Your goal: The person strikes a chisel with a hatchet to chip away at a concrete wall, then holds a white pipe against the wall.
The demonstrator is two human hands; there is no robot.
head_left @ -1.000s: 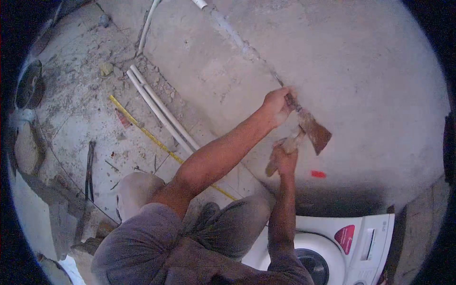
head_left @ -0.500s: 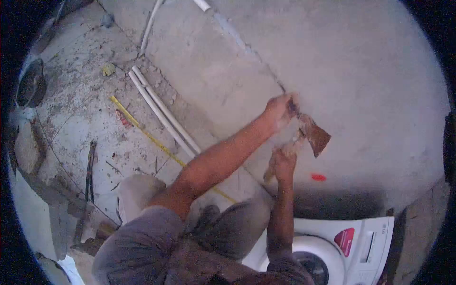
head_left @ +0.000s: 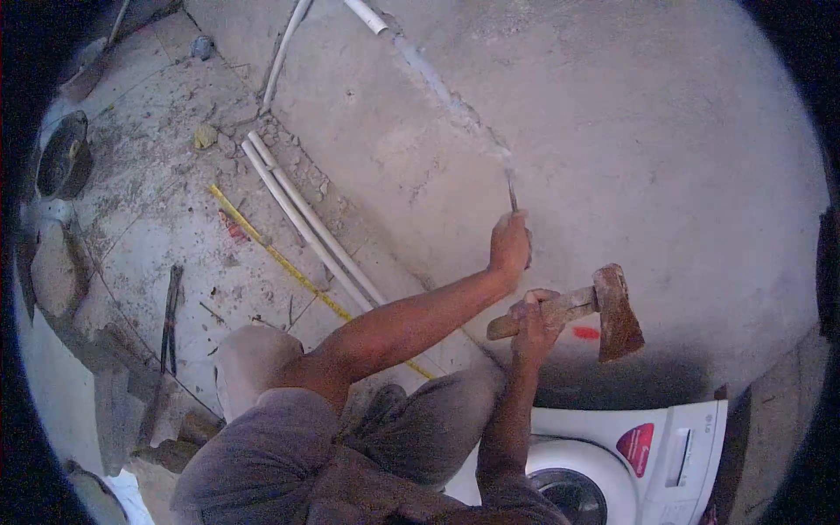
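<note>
My left hand [head_left: 510, 243] is closed around a thin metal chisel [head_left: 513, 191]. Its tip meets the wall [head_left: 682, 175] at the lower end of a rough chipped groove [head_left: 446, 101]. Lower and to the right, my right hand [head_left: 535, 328] grips the short wooden handle of a hatchet [head_left: 618, 315]. The rusty hatchet head stands apart from the chisel, out to the right of my fist. Just behind the handle, a red mark [head_left: 586, 332] shows on the wall.
A white washing machine [head_left: 691, 455] stands at the lower right. Two white pipes [head_left: 306, 227] and a yellow measuring tape [head_left: 280, 259] lie on the debris-strewn floor at left. Farther left is a dark pan [head_left: 63, 157]. A white pipe piece [head_left: 366, 16] sits at the groove's upper end.
The hatchet has swung back from near my left hand, down and to the right. My left hand has shifted slightly down and left, and the chisel now shows plainly.
</note>
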